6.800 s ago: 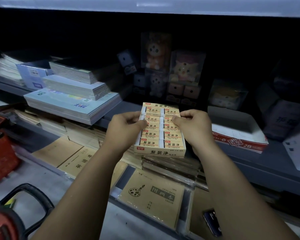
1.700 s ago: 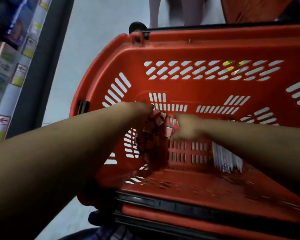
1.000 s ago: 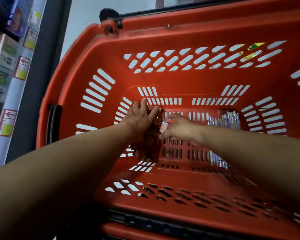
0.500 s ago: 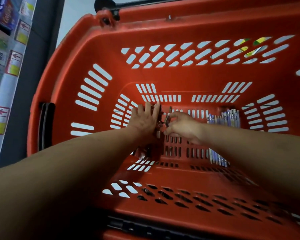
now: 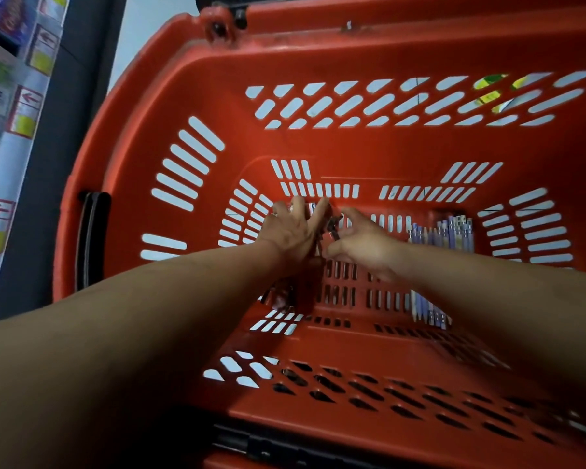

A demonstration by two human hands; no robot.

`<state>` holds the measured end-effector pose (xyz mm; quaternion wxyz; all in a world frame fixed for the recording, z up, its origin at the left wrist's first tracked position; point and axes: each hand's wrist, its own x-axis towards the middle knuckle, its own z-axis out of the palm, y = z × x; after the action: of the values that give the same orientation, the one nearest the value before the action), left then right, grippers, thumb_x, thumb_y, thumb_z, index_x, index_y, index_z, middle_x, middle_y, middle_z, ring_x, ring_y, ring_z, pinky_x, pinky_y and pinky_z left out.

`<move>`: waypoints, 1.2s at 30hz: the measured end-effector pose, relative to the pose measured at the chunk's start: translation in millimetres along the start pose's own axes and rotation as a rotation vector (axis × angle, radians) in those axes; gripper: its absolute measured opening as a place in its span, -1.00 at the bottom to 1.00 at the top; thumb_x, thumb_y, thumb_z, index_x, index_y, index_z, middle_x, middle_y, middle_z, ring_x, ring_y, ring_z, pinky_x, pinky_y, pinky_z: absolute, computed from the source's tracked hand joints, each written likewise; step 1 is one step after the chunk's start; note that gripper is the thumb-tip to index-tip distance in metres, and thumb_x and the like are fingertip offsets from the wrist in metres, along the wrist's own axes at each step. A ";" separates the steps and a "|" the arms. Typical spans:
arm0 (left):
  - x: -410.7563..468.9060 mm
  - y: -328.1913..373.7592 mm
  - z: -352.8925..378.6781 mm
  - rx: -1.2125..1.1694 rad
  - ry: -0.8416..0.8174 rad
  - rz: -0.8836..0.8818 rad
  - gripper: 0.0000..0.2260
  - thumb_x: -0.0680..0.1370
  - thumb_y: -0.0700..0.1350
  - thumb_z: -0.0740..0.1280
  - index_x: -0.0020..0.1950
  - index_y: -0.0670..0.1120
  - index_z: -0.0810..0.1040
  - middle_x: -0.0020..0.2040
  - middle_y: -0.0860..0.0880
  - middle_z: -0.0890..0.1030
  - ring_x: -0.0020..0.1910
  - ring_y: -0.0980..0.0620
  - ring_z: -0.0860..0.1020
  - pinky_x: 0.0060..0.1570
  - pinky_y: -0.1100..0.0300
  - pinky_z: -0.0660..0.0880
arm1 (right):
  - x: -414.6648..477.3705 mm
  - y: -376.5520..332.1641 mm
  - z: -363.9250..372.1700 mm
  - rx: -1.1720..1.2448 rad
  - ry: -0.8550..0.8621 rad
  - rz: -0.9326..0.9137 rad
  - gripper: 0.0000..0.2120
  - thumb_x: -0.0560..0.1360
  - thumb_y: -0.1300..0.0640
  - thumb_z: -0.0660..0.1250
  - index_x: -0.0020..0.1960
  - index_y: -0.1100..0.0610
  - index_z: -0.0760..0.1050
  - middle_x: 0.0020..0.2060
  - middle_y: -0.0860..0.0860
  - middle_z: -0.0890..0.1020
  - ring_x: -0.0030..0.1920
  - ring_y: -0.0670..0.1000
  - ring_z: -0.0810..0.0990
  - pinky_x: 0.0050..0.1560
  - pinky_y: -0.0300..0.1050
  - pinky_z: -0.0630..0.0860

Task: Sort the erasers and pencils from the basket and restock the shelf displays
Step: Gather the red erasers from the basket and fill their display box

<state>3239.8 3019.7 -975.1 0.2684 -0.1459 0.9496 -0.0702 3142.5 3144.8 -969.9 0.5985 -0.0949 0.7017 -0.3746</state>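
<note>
Left grip (image 5: 291,231) in the head view lies with straight, spread fingers pressed flat on a cluster of small red-wrapped blocks, probably the erasers (image 5: 281,297), at the left end of the basket (image 5: 318,137) floor; its thumb is hidden. Right grip (image 5: 362,245) pinches 1 such block between thumb and forefinger, just beside the left fingertips. The pencils (image 5: 454,231) lie to the right of both grips, nearer the right one. They form a slim purple-and-white bundle whose long axis runs from the near wall to the far wall, with its middle hidden under the right forearm. The basket is hard red plastic, glossy and slotted. Paper price labels (image 5: 24,110) line a shelf edge at far left.
</note>
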 end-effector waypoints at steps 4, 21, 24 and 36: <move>-0.5 0.8 -0.6 -0.005 0.006 0.005 0.04 0.45 0.48 0.26 0.63 -0.09 -0.16 0.32 -0.28 0.29 0.17 -0.25 0.44 -0.04 -0.01 0.52 | -4.7 -3.2 -5.5 0.090 -0.006 0.008 -0.12 0.38 0.45 0.47 0.54 -0.08 0.23 0.19 0.11 0.58 0.14 0.12 0.66 0.22 0.09 0.61; 4.7 -3.0 9.4 -0.172 0.052 0.006 -0.23 0.46 0.41 0.33 0.54 0.11 0.17 0.34 -0.26 0.27 0.23 -0.29 0.40 0.12 -0.20 0.53 | 1.8 -0.3 -5.9 0.365 -0.006 0.072 -0.24 0.33 0.64 0.17 0.44 0.14 0.42 0.35 0.19 0.52 0.25 0.17 0.59 0.21 0.07 0.61; 5.5 -4.5 6.0 -0.186 0.038 0.015 -0.26 0.46 0.35 0.37 0.51 0.10 0.19 0.32 -0.26 0.28 0.23 -0.28 0.39 0.10 -0.19 0.52 | 0.3 -1.9 -4.7 0.410 -0.009 0.064 -0.25 0.33 0.64 0.15 0.45 0.18 0.39 0.37 0.22 0.50 0.29 0.18 0.56 0.21 0.02 0.60; 10.8 -1.8 -5.6 -0.286 0.019 -0.025 -0.46 0.51 0.19 0.41 0.41 0.08 0.33 0.28 -0.24 0.32 0.24 -0.29 0.39 0.01 -0.13 0.53 | -5.8 -12.7 -11.5 0.177 0.162 0.105 -0.70 0.58 0.48 0.16 0.15 0.18 0.49 0.03 0.14 0.59 -0.01 0.08 0.70 0.05 -0.07 0.67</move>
<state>3228.5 3014.9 -975.2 0.2351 -0.1940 0.9505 0.0609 3129.6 3144.1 -957.3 0.5647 0.0256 0.7160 -0.4096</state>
